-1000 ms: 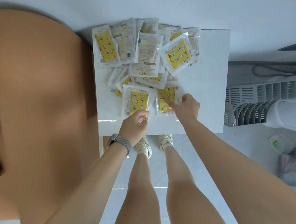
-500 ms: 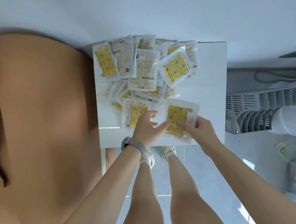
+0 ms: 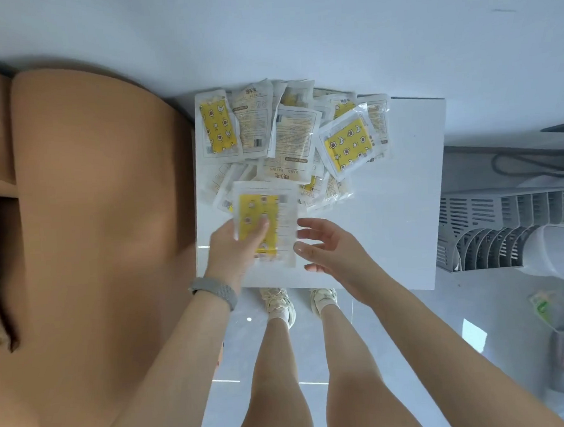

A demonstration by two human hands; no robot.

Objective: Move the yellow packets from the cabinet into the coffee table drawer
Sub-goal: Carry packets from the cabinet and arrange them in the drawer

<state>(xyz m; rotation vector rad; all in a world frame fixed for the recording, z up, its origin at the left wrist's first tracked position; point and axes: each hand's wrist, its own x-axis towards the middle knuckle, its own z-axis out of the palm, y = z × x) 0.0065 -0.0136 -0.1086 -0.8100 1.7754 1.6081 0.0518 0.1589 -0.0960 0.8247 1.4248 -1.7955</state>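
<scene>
The left hand (image 3: pixel 235 249) holds a small stack of yellow packets (image 3: pixel 266 225) just above the near part of the white cabinet top (image 3: pixel 405 205), thumb pressed across the printed face and the other fingers hidden underneath, so how many packets it has I cannot tell. The right hand (image 3: pixel 329 248) is beside the stack's right edge with fingers spread and gently bent, holding nothing; whether its fingertips touch the plastic is unclear. The rest of the packets lie in a loose overlapping pile (image 3: pixel 289 140) at the back of the top, against the wall (image 3: pixel 296 31), some face up, some showing the printed back. These look like thin, light, flat sachets in clear glossy wrap: bendy, unlikely to break, but slick against each other, so a stack would probably fan out or slide if pinched at one corner only. A firmer hold seems to be across the middle, thumb on top and fingers below, with the other hand squaring the free edge. The near and right edges of the top are close, and a nudged packet could slip to the floor (image 3: pixel 498 315). The sofa (image 3: pixel 92 208) crowds the left side and a grey rack (image 3: pixel 506 226) the right; open room lies toward the person. The coffee table drawer is not in view.
</scene>
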